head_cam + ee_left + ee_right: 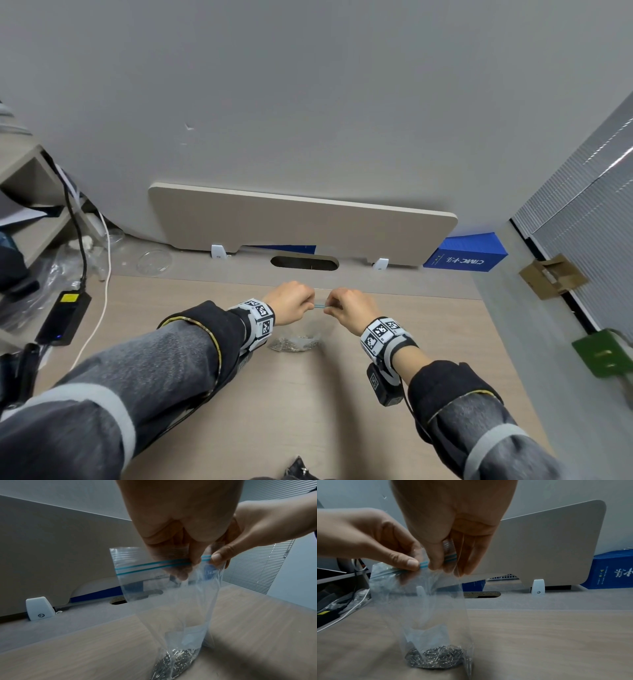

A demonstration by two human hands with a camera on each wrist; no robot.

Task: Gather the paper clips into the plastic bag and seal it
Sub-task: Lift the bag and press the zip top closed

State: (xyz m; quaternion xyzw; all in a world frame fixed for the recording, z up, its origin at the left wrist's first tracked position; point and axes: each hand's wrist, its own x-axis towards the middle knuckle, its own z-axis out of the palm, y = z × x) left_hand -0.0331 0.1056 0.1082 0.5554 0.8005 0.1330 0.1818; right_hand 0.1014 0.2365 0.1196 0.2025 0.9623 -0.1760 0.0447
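Grey wall backs a wood-grain desk (394,377) with a beige divider panel (301,222) at its far edge. Above the desk hangs a clear zip-lock plastic bag (435,608), its bottom resting on the wood (blue seal strip up top). Left hand (289,301) and right hand (349,306) both pinch that strip, thumbs nearly touching. Silver paper clips (435,657) lie heaped inside the bag's bottom.

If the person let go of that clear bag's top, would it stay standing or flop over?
Probably flop: the plastic bag is thin, wrinkled film, upright only because the left hand and right hand pinch its top. The paper clips heaped at the bottom likely anchor it, so only the top should sag.
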